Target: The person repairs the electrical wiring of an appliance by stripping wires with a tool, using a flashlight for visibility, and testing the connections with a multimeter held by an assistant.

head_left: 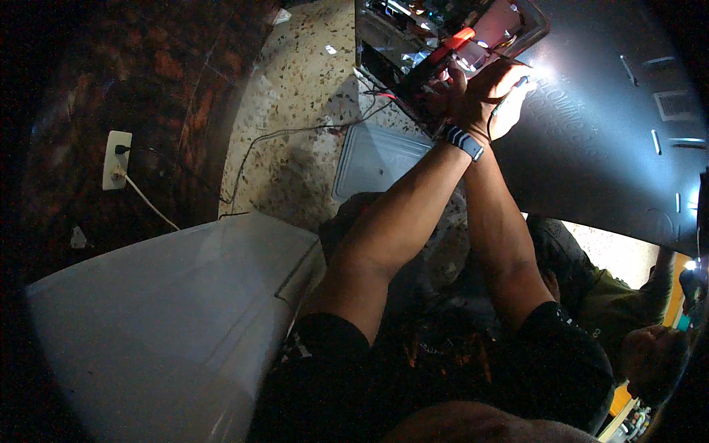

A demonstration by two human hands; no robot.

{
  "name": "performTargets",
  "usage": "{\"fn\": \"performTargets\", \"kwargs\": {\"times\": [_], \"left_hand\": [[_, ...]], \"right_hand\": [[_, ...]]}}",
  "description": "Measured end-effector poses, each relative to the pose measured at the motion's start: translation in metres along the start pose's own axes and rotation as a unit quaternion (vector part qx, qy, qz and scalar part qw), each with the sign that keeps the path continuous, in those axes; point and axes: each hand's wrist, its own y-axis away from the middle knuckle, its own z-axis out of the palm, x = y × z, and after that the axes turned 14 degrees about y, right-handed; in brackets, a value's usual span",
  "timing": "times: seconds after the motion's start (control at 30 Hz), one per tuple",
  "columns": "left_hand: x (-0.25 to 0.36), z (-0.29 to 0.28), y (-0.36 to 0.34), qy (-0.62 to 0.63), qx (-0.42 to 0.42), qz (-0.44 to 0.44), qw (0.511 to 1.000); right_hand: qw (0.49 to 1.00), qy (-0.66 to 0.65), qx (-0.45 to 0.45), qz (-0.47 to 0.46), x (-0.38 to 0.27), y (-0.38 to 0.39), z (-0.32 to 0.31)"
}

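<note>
Both arms stretch up to an opening in a large dark metal panel (591, 111), where circuitry and wiring show. My left hand (449, 96), beyond a striped wristwatch (462, 142), reaches into the shadowed edge of the opening; its fingers are mostly hidden. Close against it, my right hand (506, 100) is brightly lit, with its fingers curled and a thin dark cord running over it. What it holds is hidden. A red rod-like piece (461, 38) sticks up just above the hands, and I cannot tell which hand, if either, grips it. Red and black thin wires (385, 96) trail out beside them.
A grey rectangular lid (380, 159) lies on the speckled floor (295, 96). A cable crosses the floor. A large white panel (170, 310) fills the lower left, below a wall outlet (117, 161) with cords plugged in. Another person (628, 310) is close by at the lower right.
</note>
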Motion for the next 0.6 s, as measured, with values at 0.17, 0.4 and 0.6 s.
{"fn": "performTargets", "kwargs": {"times": [0.17,0.4,0.6], "left_hand": [[-0.004,0.004,0.001,-0.013,-0.002,-0.006,1.000],[-0.007,0.003,0.002,-0.006,0.004,0.002,1.000],[0.000,-0.009,0.000,-0.050,-0.066,-0.003,0.997]], "right_hand": [[1.000,-0.005,0.003,-0.002,0.000,-0.006,-0.003],[1.000,-0.004,-0.001,-0.006,-0.004,0.000,-0.005],[1.000,-0.004,-0.004,-0.003,-0.002,0.005,-0.005]]}}
